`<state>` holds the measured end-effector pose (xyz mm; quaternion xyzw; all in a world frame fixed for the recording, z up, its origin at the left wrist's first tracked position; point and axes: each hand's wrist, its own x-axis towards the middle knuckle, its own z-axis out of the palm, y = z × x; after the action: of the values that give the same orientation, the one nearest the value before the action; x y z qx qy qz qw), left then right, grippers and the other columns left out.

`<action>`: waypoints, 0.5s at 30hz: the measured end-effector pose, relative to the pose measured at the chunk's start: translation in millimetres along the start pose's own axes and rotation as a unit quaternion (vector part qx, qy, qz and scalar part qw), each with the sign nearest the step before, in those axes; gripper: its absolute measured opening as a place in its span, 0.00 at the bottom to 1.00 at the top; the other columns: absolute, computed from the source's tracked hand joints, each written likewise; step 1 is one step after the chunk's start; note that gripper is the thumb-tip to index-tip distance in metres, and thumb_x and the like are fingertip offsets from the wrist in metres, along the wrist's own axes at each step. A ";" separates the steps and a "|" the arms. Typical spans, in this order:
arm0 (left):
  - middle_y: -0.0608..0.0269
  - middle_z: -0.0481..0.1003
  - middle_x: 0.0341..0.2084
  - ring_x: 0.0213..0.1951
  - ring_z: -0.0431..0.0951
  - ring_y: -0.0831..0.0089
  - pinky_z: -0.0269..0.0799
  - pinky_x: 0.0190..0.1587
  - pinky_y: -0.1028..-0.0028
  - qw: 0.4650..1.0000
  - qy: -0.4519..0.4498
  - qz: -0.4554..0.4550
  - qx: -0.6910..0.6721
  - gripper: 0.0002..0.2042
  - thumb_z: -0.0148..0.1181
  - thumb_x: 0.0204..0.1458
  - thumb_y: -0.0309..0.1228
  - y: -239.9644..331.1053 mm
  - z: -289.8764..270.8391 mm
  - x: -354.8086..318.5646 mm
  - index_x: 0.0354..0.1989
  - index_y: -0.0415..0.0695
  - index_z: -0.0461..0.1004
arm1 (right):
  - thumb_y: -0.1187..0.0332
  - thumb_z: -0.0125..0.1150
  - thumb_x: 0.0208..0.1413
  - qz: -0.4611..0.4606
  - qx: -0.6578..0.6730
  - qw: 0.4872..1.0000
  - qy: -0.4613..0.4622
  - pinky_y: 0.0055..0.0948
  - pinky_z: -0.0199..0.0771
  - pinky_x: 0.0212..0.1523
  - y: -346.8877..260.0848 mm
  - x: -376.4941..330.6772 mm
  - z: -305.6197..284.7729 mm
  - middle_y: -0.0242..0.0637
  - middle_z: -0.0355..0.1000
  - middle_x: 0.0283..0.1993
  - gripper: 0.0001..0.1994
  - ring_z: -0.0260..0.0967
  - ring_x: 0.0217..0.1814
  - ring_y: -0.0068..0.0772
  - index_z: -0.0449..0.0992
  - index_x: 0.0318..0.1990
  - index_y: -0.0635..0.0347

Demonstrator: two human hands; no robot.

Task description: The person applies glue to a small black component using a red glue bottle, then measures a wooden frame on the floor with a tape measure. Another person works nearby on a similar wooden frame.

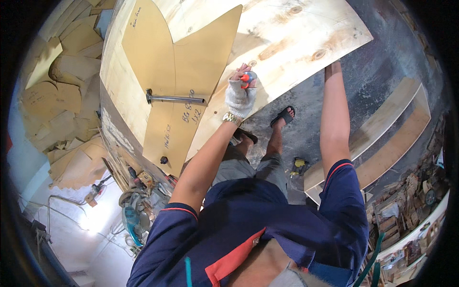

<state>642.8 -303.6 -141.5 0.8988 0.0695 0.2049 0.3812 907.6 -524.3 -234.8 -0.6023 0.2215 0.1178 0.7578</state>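
My left hand [240, 95], in a white knitted glove with bare fingertips and a watch at the wrist, is closed round a small grey-and-orange object [247, 79] just above the plywood sheet [287, 43]. Its exact kind is not clear. At the sheet's right edge, my right hand [333, 68] reaches under the wood, so its fingers are hidden. A tan forked template [201, 57] with handwriting lies on the plywood, left of my left hand. Across it rests a hammer [177, 99], its head to the left. Near the template's lower end sits a small black knob [164, 160].
A curved wooden frame [382, 136] lies on the floor at right, near a yellow-and-black tool [299, 166]. Tan board patterns [62, 98] hang at far left. A teal power saw [131, 222] sits among tools at lower left. Wood scraps [394, 225] fill the lower right.
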 end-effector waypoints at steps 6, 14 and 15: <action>0.53 0.78 0.51 0.60 0.76 0.54 0.70 0.63 0.58 1.000 0.013 -0.004 0.001 0.18 0.65 0.55 0.26 6.6 -1.6 4.7 0.53 0.44 0.68 | 0.50 0.46 0.71 0.197 0.147 0.945 -0.214 0.35 0.73 0.26 40.1 -69.9 -76.0 0.34 0.74 0.33 0.18 0.72 0.30 0.35 0.74 0.47 0.54; 0.49 0.78 0.42 0.39 0.81 0.53 0.77 0.42 0.59 0.999 0.029 -0.008 0.038 0.24 0.64 0.56 0.29 1.3 -6.0 0.5 0.62 0.44 0.68 | 0.53 0.48 0.70 0.228 0.233 0.943 0.066 0.31 0.57 0.26 104.0 -295.4 -122.6 0.30 0.58 0.19 0.15 0.55 0.21 0.29 0.66 0.31 0.47; 0.49 0.77 0.39 0.38 0.80 0.52 0.77 0.42 0.59 0.999 0.027 -0.016 0.024 0.22 0.63 0.57 0.29 4.7 -7.3 3.5 0.60 0.43 0.70 | 0.54 0.57 0.65 0.204 0.257 0.945 0.008 0.32 0.63 0.27 107.2 -323.4 -136.5 0.30 0.62 0.21 0.13 0.60 0.22 0.31 0.67 0.33 0.48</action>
<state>642.7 -301.1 -132.5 0.9007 0.0990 0.2215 0.3604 550.7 -601.0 -196.6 -0.3300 0.3686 0.2037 0.8448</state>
